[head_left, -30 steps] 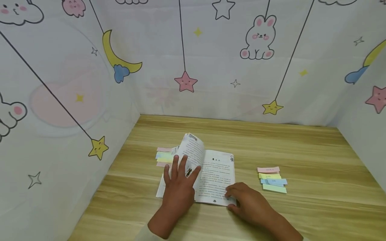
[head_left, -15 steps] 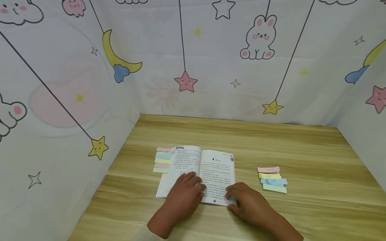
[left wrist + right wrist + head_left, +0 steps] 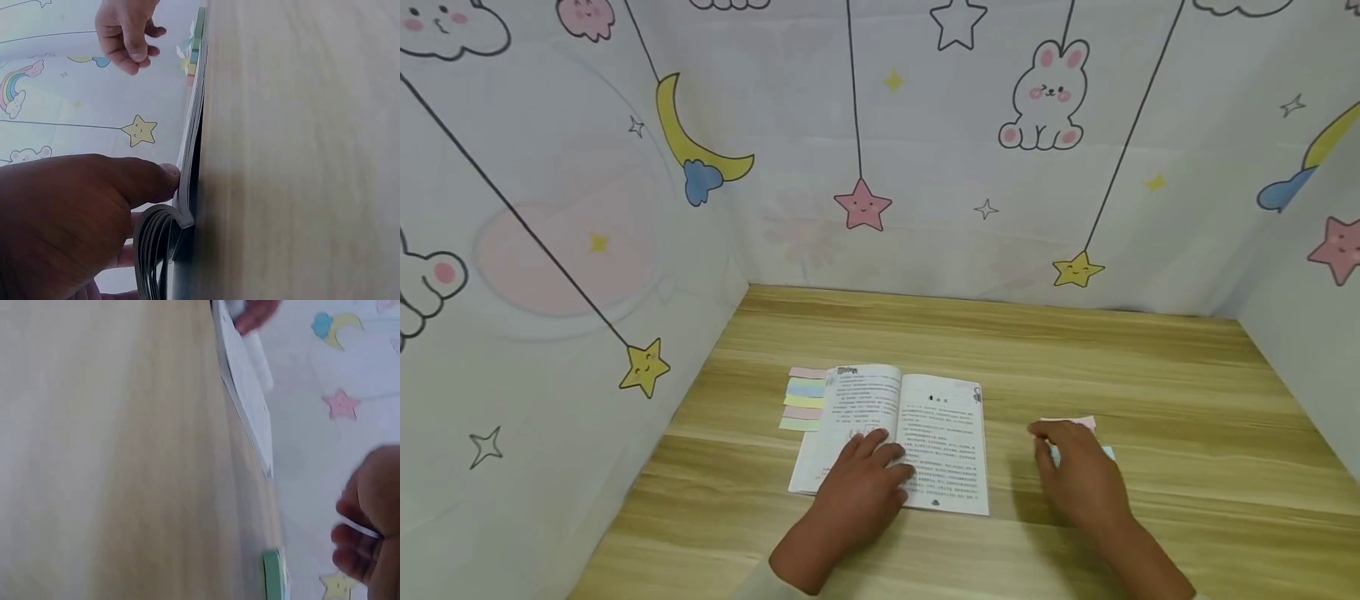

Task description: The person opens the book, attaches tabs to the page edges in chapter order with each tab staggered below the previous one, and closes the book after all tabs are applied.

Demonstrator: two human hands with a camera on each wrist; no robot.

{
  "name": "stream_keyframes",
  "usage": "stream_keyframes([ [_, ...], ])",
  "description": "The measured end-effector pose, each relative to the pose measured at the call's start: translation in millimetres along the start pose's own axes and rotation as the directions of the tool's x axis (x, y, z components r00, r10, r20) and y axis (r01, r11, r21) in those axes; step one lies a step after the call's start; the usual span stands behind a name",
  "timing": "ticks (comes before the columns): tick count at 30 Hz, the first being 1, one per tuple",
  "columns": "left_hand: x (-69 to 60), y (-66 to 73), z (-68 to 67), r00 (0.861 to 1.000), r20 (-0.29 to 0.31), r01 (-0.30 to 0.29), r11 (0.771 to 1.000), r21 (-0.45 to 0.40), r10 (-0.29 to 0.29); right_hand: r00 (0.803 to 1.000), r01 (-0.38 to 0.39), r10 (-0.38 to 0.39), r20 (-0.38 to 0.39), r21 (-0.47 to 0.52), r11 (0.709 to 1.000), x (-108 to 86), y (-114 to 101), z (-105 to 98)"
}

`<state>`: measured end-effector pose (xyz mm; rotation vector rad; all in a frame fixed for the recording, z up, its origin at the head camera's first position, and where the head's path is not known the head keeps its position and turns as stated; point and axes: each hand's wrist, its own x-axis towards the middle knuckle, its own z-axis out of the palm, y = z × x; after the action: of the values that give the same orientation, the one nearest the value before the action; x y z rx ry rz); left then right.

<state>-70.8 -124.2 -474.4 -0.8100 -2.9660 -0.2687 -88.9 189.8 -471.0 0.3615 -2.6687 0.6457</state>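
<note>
An open book (image 3: 940,417) lies on the wooden table, printed pages facing up. My left hand (image 3: 861,500) rests across its lower middle, fingers spread over the left page and the fold. In the left wrist view the left thumb (image 3: 153,178) touches the book's near edge. Over the pads of coloured sticky notes (image 3: 1075,422), right of the book, hovers my right hand (image 3: 1086,483), covering most of them. Its fingers are loosely bent and hold nothing. The right wrist view shows that hand raised above a green pad (image 3: 273,575), apart from it.
Several coloured sticky tabs (image 3: 802,412) stick out from the book's left edge. White cloth walls with cartoon prints (image 3: 985,125) enclose the table (image 3: 925,325) at the back and both sides.
The left hand turned a raised page over to the left and flattened it, then stayed on the book. My right hand left the book's lower right corner and moved right, over the sticky notes.
</note>
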Motion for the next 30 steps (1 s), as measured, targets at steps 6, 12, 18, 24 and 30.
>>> stream_keyframes([
  [6,-0.1,0.9,-0.1,1.000,0.006,-0.004,1.000,0.008,0.004,0.983,-0.151,0.159,0.093,-0.092,0.984,1.3,33,-22],
  [12,0.3,0.2,1.1,1.000,0.004,-0.005,1.000,0.021,0.005,0.950,-0.166,0.193,0.245,-0.126,0.978,0.8,48,-25],
  [18,0.4,0.7,0.0,1.000,0.011,0.000,1.000,0.007,0.000,0.952,-0.166,0.195,0.237,-0.136,0.977,0.8,51,-23],
  [24,0.1,0.7,-0.8,1.000,0.006,0.001,1.000,0.007,-0.001,0.955,-0.180,0.207,0.211,-0.143,0.973,0.6,53,-24],
  [30,-0.2,1.1,-1.4,1.000,0.003,0.000,1.000,0.000,0.000,0.946,-0.206,0.230,0.228,-0.123,0.971,1.4,53,-24],
])
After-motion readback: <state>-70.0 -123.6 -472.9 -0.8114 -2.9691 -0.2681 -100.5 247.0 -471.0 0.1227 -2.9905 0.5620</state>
